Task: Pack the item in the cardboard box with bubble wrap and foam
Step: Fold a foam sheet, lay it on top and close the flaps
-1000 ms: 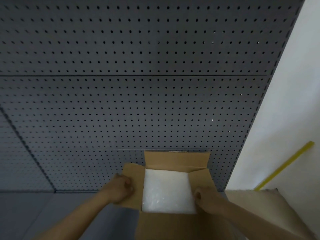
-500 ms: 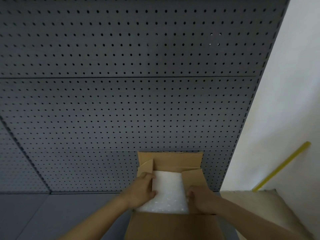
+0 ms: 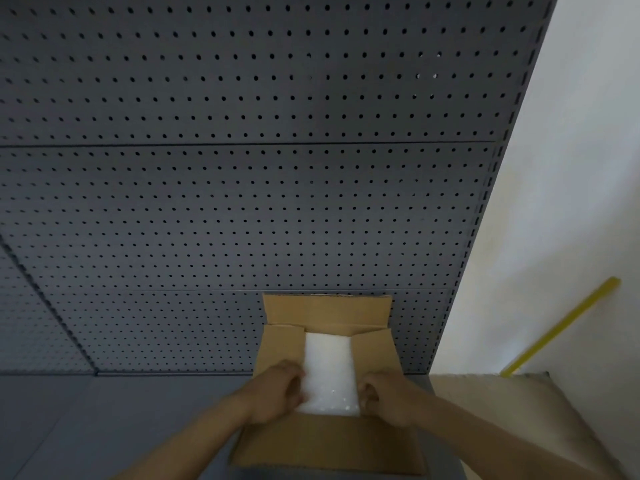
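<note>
The open cardboard box (image 3: pixel 325 441) stands on the grey surface at the bottom middle of the head view. White bubble wrap (image 3: pixel 329 368) fills its inside and shows only through the gap between the two side flaps; no item is visible under it. My left hand (image 3: pixel 277 389) holds the inner edge of the left flap (image 3: pixel 282 344), fingers curled over it. My right hand (image 3: pixel 388 396) holds the right flap (image 3: pixel 372 351) the same way. Both side flaps lie folded inward. The far flap (image 3: pixel 325 310) stands up and the near flap hangs towards me.
A dark grey pegboard wall (image 3: pixel 242 202) rises right behind the box. To the right are a white wall (image 3: pixel 554 202), a yellow rod (image 3: pixel 561 330) leaning on it, and a beige cardboard sheet (image 3: pixel 502 410) next to the box. The grey tabletop (image 3: pixel 104 427) extends left.
Both hands have swung the side flaps inward over the bubble wrap, so the white gap has narrowed. The left flap moved the most, from spread out to folded in.
</note>
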The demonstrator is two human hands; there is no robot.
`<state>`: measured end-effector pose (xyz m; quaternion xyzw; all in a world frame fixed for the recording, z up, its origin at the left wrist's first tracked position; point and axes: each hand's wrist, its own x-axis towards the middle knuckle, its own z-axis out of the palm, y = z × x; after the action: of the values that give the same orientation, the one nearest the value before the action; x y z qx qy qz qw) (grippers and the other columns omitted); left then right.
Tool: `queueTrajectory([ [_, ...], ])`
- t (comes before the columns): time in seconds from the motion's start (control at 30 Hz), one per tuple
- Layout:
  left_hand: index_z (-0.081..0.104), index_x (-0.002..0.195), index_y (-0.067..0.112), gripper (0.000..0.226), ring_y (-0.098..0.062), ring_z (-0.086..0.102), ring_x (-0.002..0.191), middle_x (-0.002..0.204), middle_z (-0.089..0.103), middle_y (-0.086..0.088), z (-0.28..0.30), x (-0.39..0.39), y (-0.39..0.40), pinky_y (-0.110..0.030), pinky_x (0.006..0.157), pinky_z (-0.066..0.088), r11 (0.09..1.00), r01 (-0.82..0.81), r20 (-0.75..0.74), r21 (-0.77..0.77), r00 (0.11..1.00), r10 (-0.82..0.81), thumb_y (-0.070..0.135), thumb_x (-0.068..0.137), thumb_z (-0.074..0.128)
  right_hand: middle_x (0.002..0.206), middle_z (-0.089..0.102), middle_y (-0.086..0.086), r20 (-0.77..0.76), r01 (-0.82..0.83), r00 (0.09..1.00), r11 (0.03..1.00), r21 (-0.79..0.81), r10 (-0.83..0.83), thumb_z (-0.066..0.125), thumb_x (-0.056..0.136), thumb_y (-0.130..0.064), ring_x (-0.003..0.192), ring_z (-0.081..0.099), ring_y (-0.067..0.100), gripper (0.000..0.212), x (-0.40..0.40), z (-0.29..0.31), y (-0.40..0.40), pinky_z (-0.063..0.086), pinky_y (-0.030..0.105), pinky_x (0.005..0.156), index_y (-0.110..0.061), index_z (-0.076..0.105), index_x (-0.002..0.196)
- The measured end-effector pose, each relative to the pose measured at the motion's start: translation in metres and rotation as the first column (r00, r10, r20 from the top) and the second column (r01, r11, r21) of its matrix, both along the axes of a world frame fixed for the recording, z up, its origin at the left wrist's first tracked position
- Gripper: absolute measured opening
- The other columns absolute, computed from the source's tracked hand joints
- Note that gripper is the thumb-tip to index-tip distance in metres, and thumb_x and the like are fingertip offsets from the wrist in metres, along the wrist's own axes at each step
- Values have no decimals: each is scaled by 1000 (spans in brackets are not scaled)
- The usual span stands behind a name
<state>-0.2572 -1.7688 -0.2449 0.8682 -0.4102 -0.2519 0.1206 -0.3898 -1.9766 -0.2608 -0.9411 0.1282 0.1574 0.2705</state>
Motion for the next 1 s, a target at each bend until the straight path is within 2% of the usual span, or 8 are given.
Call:
queueTrajectory([
  [0.2,39,141,15,54,-18,46,124,142,40,-2,15,-14,7,-27,103,37,999,-11,89,-45,996,15,40,95,51,110,58,2,86,28,996,999,29,-30,54,95,-18,95,53,12,24,-8,8,10,42,6,70,-10,56,117],
  [0.3,38,142,17,57,-18,46,124,143,40,-1,20,-24,19,-31,104,40,999,6,130,-49,992,1,43,94,52,120,59,6,144,43,989,998,-39,-37,52,96,-25,106,56,19,35,-17,14,22,49,24,91,-11,52,128],
  [0.4,37,143,19,58,-19,42,131,147,37,0,22,-39,37,-33,110,36,996,35,181,-82,983,-20,45,93,52,130,55,6,175,58,984,990,-126,-35,48,97,-31,117,52,22,36,-36,22,41,46,32,98,-16,51,130],
  [0.47,38,142,18,57,-20,41,131,146,38,-1,20,-50,51,-33,110,35,993,47,172,-110,985,-27,44,93,52,130,55,5,196,77,980,985,-153,-46,46,98,-32,120,51,23,35,-51,28,62,46,33,98,-16,53,128],
  [0.6,40,140,18,57,-20,41,127,141,39,-2,10,-75,82,-35,109,37,987,69,121,-143,991,-52,43,92,56,115,62,7,251,109,968,939,-327,-25,43,97,-41,106,56,25,39,-81,28,105,49,39,88,-14,56,121],
  [0.73,35,144,20,60,-20,35,134,146,34,1,-3,-100,105,-32,113,34,989,105,129,-108,987,-91,40,92,57,136,51,9,255,132,965,950,-284,-58,43,99,-27,122,48,26,41,-102,20,136,41,34,99,-12,44,137],
  [0.83,37,143,17,58,-19,32,136,148,31,2,-6,-112,115,-28,114,30,984,106,168,-146,982,-81,36,93,58,140,47,9,268,155,961,942,-298,-74,46,97,-16,128,44,27,44,-111,11,142,39,36,104,-12,40,141],
  [1.0,47,133,13,44,-23,35,125,135,34,-5,-10,-122,121,-32,111,33,983,-8,328,-185,942,70,29,93,55,128,60,11,348,175,937,909,-378,-36,56,85,0,119,52,30,44,-110,-3,120,44,36,97,-10,55,128],
])
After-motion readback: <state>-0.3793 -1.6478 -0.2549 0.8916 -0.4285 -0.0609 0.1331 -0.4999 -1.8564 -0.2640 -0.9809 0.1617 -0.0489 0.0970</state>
